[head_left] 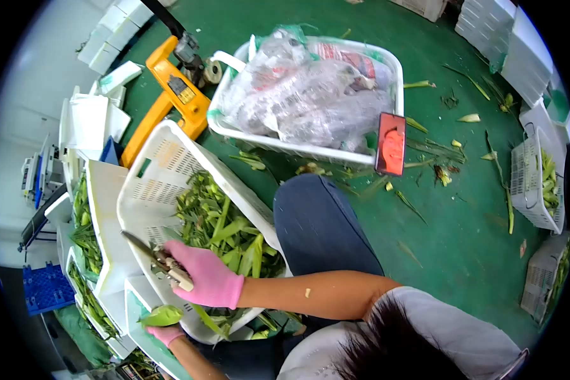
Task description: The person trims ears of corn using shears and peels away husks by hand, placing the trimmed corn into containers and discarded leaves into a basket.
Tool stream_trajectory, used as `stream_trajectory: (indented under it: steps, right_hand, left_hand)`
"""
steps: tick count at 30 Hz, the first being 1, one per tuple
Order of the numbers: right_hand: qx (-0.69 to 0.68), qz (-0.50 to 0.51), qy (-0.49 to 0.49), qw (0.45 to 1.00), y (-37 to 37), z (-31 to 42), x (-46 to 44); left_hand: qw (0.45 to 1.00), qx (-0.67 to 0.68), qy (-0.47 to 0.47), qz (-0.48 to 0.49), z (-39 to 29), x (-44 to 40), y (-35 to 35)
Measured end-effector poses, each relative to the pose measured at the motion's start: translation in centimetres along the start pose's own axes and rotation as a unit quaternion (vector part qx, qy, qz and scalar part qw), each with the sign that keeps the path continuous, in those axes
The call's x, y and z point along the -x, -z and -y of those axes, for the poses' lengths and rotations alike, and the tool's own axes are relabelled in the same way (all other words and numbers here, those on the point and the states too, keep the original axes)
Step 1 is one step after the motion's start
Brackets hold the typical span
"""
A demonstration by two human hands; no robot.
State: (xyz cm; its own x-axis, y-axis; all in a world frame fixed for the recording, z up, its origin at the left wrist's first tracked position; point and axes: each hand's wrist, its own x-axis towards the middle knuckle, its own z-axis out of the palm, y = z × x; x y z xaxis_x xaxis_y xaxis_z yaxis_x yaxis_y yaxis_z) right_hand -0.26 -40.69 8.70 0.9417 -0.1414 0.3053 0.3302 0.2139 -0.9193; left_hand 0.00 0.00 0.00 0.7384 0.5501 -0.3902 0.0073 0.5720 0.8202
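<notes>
My right hand, in a pink glove, is closed around a knife with a dark blade and a pale handle. It hovers over the near side of a white plastic crate holding green husks and leaves. Below it, at the lower left, my left hand, also gloved in pink, grips a green ear of corn in its husk. Its fingers are partly hidden under the ear. Beneath that hand is the pale rim of a foam box.
A white basket full of clear plastic bags stands ahead, with a phone at its corner. A yellow pallet jack is behind the crate. Foam boxes with green produce line the left. Leaf scraps litter the green floor; more crates stand right.
</notes>
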Motion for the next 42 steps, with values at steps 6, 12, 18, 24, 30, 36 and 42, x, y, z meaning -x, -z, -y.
stream_trajectory:
  steps: [6, 12, 18, 24, 30, 36, 42]
  right_hand:
    - [0.321, 0.202, -0.092, 0.921, -0.2, -1.7, -2.3]
    - [0.418, 0.234, -0.083, 0.874, -1.1, -1.8, -0.4]
    - [-0.073, 0.216, -0.282, 0.932, 0.0, 0.7, -0.5]
    - [-0.217, 0.236, -0.318, 0.893, -0.8, -0.5, 0.4]
    - [-0.062, 0.192, -0.281, 0.938, -1.6, -1.3, 1.5]
    - [-0.227, 0.174, -0.303, 0.909, -1.8, -2.9, 1.5]
    - [-0.223, 0.071, -0.358, 0.904, -1.0, 0.6, 0.6]
  left_hand:
    - [0.972, -0.174, -0.130, 0.092, -2.3, 4.6, -2.2]
    - [0.732, -0.476, -0.325, 0.363, 3.5, 15.2, -12.0]
    - [0.634, -0.491, -0.480, 0.356, 5.1, 15.6, -14.6]
    - [0.603, -0.508, -0.521, 0.326, 5.1, 13.3, -12.6]
    - [0.609, -0.523, -0.472, 0.365, 5.6, 11.3, -10.1]
    - [0.795, -0.417, -0.174, 0.405, 7.1, 14.2, -13.9]
    - [0.767, -0.496, -0.363, 0.186, 5.2, 20.2, -16.1]
